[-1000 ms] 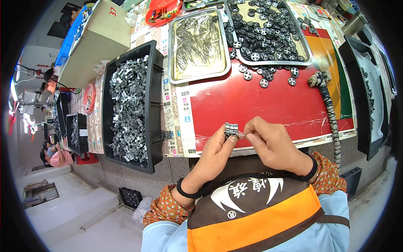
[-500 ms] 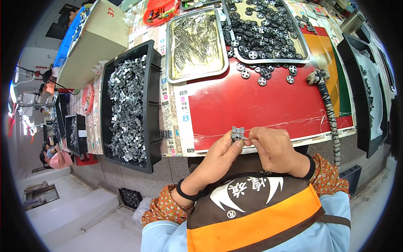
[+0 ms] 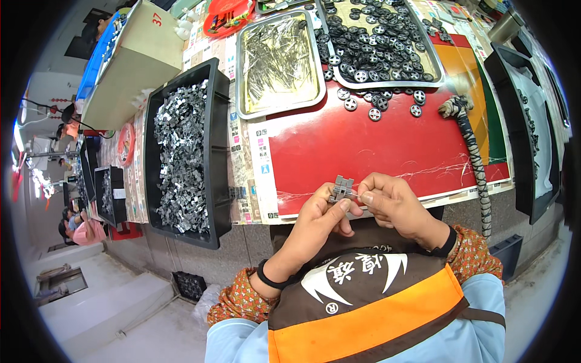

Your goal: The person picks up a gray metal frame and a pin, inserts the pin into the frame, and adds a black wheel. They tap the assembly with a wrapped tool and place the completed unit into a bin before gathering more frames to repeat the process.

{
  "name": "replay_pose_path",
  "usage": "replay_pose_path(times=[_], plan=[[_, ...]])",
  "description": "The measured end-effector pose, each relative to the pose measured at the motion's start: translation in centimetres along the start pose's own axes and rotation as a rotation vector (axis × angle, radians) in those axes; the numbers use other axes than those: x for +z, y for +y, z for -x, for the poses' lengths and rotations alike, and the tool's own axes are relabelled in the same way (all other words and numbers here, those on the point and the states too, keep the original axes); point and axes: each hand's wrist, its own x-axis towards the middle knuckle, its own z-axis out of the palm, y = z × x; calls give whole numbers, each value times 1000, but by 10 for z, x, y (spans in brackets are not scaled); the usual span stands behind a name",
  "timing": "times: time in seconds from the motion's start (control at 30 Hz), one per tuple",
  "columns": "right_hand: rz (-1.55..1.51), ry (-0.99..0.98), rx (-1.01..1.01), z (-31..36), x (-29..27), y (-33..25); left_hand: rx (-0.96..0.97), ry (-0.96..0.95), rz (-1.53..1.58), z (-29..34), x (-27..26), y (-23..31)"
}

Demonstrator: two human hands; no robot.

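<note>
My left hand [image 3: 316, 222] pinches a small grey plastic part [image 3: 343, 185] with square notches between thumb and fingers, just above the near edge of the red sheet [image 3: 363, 145]. Close on its right, my right hand [image 3: 396, 207] is closed with thumb and forefinger on a thin metal pin [image 3: 356, 194]. The pin points toward the grey part; whether its tip is inside the part is too small to tell.
At left stands a black bin [image 3: 219, 151] of similar small grey parts. Beyond the red sheet lie a metal tray [image 3: 241, 91] of thin pins and another tray [image 3: 387, 86] heaped with black wheels. A wrapped stick [image 3: 474, 151] and a black bin [image 3: 511, 133] are to the right.
The grey part has turned and tilted in my left hand and sits slightly higher. My right hand's fingers have shifted, and more of the left fingers show beneath the part.
</note>
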Motion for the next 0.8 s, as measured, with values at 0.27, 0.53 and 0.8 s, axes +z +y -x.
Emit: replay_pose_path(times=[0.27, 0.53, 0.8], plan=[[40, 9, -25, -2, -4, 2, 78, 22, -219, 1, 1, -3], [1103, 240, -892, 0, 3, 18, -9, 8, -216, 1, 3, -3], [312, 95, -256, 7, 3, 4, 76, -109, -352, 3, -1, 0]])
